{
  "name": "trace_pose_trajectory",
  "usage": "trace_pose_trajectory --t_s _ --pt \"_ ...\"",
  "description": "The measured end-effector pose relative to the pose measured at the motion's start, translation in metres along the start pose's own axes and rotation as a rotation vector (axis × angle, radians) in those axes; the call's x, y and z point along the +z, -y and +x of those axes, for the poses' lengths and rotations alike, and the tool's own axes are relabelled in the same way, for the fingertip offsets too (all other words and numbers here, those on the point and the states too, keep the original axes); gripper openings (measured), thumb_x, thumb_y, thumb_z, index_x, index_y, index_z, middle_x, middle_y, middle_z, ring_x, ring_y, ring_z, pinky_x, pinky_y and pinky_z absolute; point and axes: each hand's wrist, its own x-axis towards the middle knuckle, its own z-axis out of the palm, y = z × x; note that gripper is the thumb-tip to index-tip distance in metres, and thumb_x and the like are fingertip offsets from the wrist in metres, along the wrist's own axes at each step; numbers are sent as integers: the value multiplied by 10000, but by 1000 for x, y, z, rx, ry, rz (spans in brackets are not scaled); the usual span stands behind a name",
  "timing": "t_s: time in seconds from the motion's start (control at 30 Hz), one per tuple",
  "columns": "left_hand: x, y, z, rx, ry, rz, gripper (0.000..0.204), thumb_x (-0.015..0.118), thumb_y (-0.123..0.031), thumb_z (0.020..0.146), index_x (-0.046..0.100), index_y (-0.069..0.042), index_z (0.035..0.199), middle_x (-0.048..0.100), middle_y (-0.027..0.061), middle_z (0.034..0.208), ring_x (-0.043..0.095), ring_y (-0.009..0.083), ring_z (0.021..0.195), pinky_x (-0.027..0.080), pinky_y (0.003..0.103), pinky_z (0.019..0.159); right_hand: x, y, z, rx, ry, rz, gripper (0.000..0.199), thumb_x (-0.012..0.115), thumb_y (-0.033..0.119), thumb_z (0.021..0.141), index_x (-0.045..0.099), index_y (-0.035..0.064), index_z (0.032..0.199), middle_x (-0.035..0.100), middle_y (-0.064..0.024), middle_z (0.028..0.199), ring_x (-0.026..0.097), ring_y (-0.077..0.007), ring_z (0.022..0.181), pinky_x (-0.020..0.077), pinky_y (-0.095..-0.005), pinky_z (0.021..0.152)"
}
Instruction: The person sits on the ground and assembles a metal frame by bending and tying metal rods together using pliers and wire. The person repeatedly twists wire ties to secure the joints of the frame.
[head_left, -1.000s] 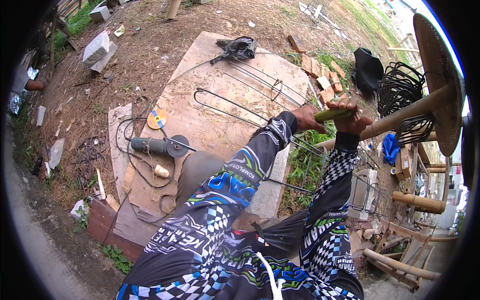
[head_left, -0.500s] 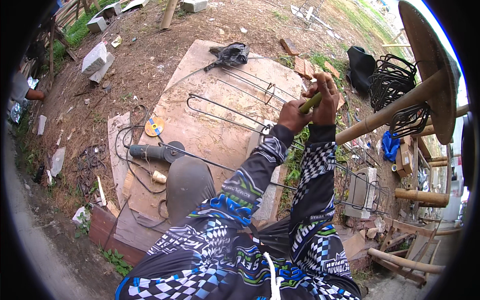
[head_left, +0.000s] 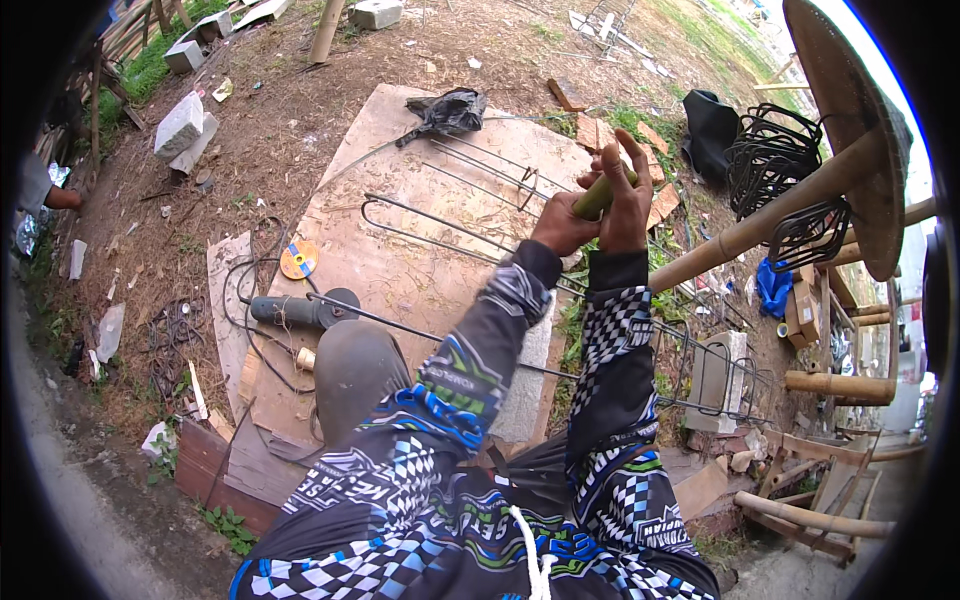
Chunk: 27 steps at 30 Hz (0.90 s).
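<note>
In front of me, over the right part of the board, both my hands are on a short olive-green rod [head_left: 594, 199], held at a slant. My left hand [head_left: 565, 224] is closed around its lower end. My right hand [head_left: 627, 205] presses against the upper part, with the thumb across it and some fingers raised. Most of the rod is hidden by my hands, so I cannot tell what kind of tool or piece it is. Bent steel rods [head_left: 440, 226] lie on the board beneath and to the left of my hands, one with a hooked end.
A worn plywood board [head_left: 400, 270] carries an angle grinder [head_left: 300, 311], an orange cutting disc [head_left: 299, 260] and a black plastic bag [head_left: 450, 110]. A bamboo pole [head_left: 745, 228] and bundled steel stirrups [head_left: 770, 155] stand at right, near a concrete block [head_left: 716, 385]. Another person's hand [head_left: 64, 198] shows far left.
My hands have shifted slightly left over the board, still on the olive-green rod. The fingers of my right hand have lifted and spread a little. The whole view has moved slightly.
</note>
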Motion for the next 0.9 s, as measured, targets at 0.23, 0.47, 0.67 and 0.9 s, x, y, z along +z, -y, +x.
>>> trace_pose_trajectory --t_s 0.23,0.47,0.67,0.9 --pt "18 -22 -4 177 -144 409 351 780 -136 749 588 -71 1035 626 67 813 655 219 848 514 368 731 -7 -2 20 91 -197 -9 307 664 296 922 519 89 748 459 21 618 447 -86 514 419 -246 497" --pt "-8 -18 -10 -163 117 -84 267 802 -122 699 678 -32 918 662 26 732 613 112 582 503 280 542 3 6 -20 67 -123 -106 357 743 354 859 498 95 854 529 7 772 538 -98 640 465 -243 580" --pt "-6 -20 -5 -42 212 91 437 787 -114 710 597 1 1087 681 114 879 678 231 799 543 321 713 -5 -19 15 140 -102 28 258 723 203 876 497 120 784 426 73 608 379 -32 526 347 -220 507" --pt "33 -15 -37 273 -174 700 526 793 -387 713 480 -63 985 610 175 823 641 360 788 496 449 707 -35 27 -55 -69 -99 -295 888 522 7 735 196 162 1545 373 -188 1415 473 -282 1202 462 -339 909"
